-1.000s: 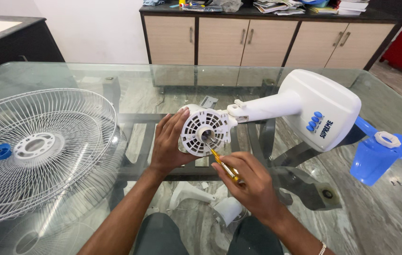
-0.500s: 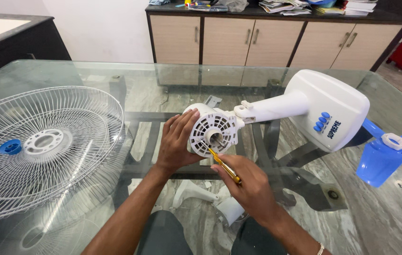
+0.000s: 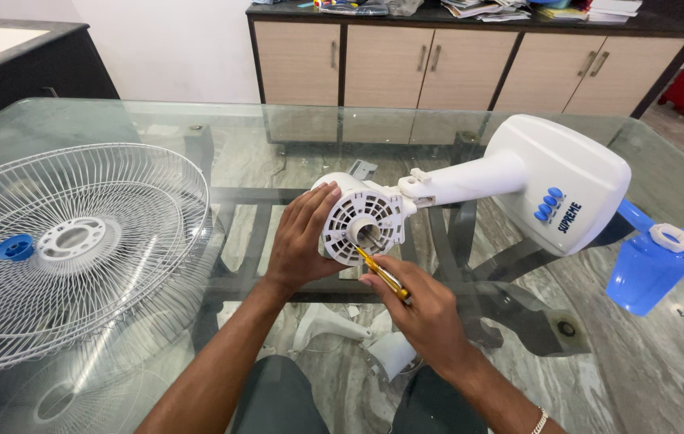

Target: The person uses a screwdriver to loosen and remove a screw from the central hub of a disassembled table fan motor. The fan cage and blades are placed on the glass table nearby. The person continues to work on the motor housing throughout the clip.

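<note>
Left hand wraps round the rim of the white motor housing, fingers curled against its edge and thumb under it, steadying the part on the glass table. Far out to the left of that hand lies the white wire fan guard with a blue cap on it, off the fan and flat on the glass, so the guard seems already removed. Just right of the left hand, the vented round face of the housing is turned toward the person, and the fan's long axis runs from it up and to the right along the white neck to the big white base with its blue buttons; the whole fan lies on its side, face end toward the hands and base end away to the right. Right hand, below and to the right of the housing, pinches a yellow screwdriver between thumb and fingers, its tip set at the housing's centre hub. Farther right of this hand rest the blue fan blade and a white nut on it, also off the fan. Judging from this, stripping is well along: guard and blade are off, and the housing itself is what is left to work on.
</note>
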